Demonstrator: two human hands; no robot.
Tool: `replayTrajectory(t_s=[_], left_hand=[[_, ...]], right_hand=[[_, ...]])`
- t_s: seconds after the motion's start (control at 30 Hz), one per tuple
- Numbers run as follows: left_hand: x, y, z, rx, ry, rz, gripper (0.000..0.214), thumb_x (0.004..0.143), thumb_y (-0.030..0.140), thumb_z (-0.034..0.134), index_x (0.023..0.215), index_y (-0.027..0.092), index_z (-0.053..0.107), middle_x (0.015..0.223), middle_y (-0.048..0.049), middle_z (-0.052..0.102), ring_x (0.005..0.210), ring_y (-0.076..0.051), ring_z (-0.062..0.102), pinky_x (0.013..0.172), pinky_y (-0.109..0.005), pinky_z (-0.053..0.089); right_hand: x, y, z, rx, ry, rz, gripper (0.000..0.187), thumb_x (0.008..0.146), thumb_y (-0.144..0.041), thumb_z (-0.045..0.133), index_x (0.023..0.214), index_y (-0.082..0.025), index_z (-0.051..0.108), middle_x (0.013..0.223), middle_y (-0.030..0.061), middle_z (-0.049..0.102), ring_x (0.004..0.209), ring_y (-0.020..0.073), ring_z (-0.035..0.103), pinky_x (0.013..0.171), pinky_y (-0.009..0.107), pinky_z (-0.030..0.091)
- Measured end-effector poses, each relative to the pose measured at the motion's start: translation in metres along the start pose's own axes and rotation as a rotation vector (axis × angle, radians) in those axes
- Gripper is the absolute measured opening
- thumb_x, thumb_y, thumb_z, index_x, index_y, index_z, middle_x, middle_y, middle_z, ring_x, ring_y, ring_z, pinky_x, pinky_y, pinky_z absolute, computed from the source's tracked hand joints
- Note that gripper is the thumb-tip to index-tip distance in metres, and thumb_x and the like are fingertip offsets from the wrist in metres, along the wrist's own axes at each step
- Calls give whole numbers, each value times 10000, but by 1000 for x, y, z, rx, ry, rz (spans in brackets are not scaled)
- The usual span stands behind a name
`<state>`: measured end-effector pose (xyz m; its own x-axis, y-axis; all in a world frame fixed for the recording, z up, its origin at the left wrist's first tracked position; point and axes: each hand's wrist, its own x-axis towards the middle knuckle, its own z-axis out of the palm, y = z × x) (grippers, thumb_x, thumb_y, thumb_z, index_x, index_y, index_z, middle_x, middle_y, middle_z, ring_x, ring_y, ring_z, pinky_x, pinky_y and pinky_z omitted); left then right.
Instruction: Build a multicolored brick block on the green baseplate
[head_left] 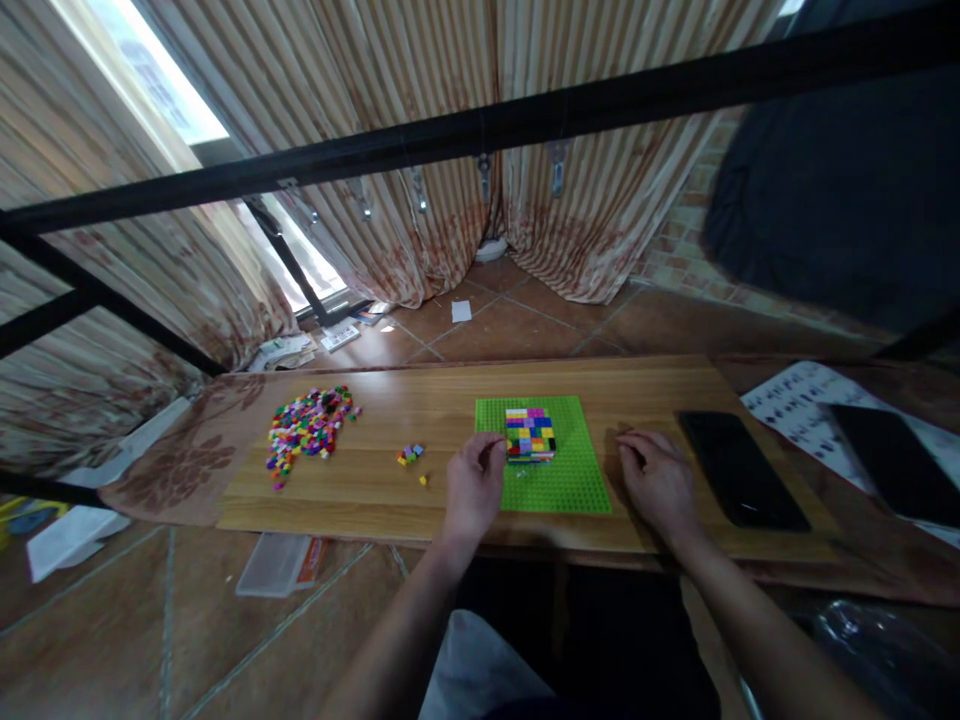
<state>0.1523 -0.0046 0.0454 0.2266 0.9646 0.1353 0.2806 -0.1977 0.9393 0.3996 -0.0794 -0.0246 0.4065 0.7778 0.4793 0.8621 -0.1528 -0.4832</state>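
A green studded baseplate (577,475) lies on the wooden board, with a low block of multicoloured toy bricks (531,432) built up on it. My left hand (475,482) is over the plate's left edge, its thumb and fingers pinched together beside the left side of the brick block. What its fingertips hold, if anything, is too small to make out. To the right of the plate, my right hand (658,482) rests at the board with curled, closed fingers. Its fingertips are partly hidden. Left of my left hand lie a small group of bricks (410,455) and a yellow brick (424,480).
A large heap of loose bricks (309,430) covers the left part of the wooden board (390,390). A black tablet-like slab (739,470) lies on the right, near a printed sheet (795,385) and another dark device (896,460). A black metal bar (450,135) crosses beyond the board.
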Motion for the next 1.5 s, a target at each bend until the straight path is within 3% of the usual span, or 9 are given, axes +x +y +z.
replayTrajectory(t_s=[0.2,0.5,0.83,1.1,1.27,1.5], left_hand=[[-4,1,11,133,137,72,130,868,269,534,839,207,644,804,-31,667,724,-138,608,680,-255,464],[-11,-3,28,179,234,99,118,860,305,574,802,212,616,788,-25,628,737,-139,583,709,-267,458],[-14,-3,28,184,228,83,165,811,354,636,805,191,619,796,-20,617,756,-136,565,694,-258,449],[-2,-14,17,-82,226,-36,222,875,366,500,856,171,605,811,-33,616,771,-138,571,712,-262,451],[18,-16,19,-228,153,-184,237,761,352,635,891,157,602,894,-60,631,788,-149,584,716,-277,468],[20,-17,31,-397,91,-217,316,653,309,738,899,155,614,877,-59,659,768,-141,603,729,-283,489]], right_hand=[[0,-2,-1,2,6,-13,269,854,-280,445,899,-174,689,994,111,666,939,242,594,857,395,480],[0,0,-1,-11,5,-5,270,855,-279,449,888,-168,693,989,109,666,935,237,591,861,383,474],[0,0,1,12,30,-21,257,854,-275,455,878,-178,692,953,103,665,918,239,595,833,386,478],[0,0,0,19,25,-25,248,858,-272,462,878,-180,690,953,107,666,921,240,596,828,389,479],[0,0,0,15,36,-28,248,855,-271,462,867,-174,691,951,106,668,910,236,600,841,391,480],[0,-1,-1,1,36,-23,243,851,-265,468,874,-175,693,957,103,670,913,233,600,841,384,484]])
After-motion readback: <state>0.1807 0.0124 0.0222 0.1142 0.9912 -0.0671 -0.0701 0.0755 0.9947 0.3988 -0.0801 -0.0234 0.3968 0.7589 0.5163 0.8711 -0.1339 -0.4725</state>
